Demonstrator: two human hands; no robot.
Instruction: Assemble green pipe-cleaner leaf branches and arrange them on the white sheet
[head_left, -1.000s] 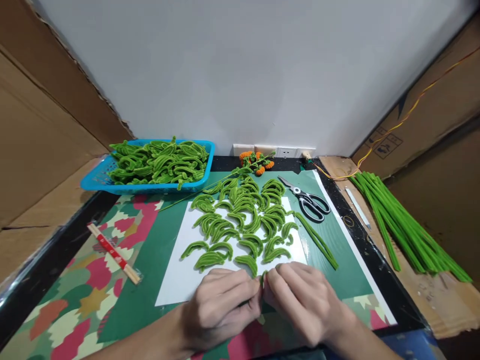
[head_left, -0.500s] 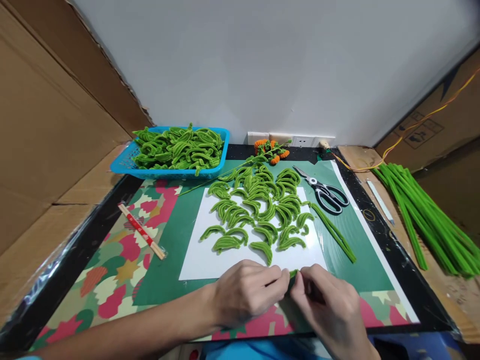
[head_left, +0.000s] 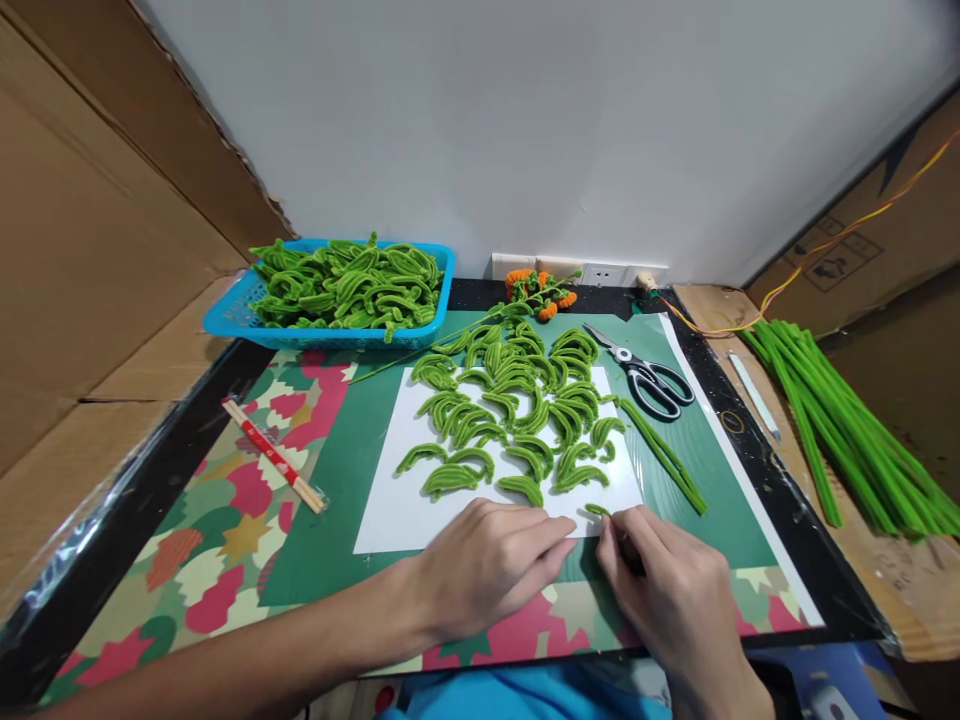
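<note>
A short green fuzzy piece (head_left: 597, 510) is pinched at one end by the fingers of the right hand (head_left: 671, 570); its free end is pointed left and slightly away, long axis nearly crosswise. It is held over the near right corner of a white sheet (head_left: 394, 520); whether the paper is touched cannot be told. The right hand is the nearer; the left hand (head_left: 502, 560) is held just left of it, fingers extended and released, nothing seen between the tips. Beyond, the sheet is largely covered by curved green pieces (head_left: 456, 477). A green mat (head_left: 315, 550) is spread beneath, on a black-edged desk (head_left: 847, 595). Scissors (head_left: 622, 355) and two green stems (head_left: 667, 460) are laid to the right, a loaded blue basket (head_left: 330, 340) is placed far left, and the desk is backed by a pale wall (head_left: 525, 130).
</note>
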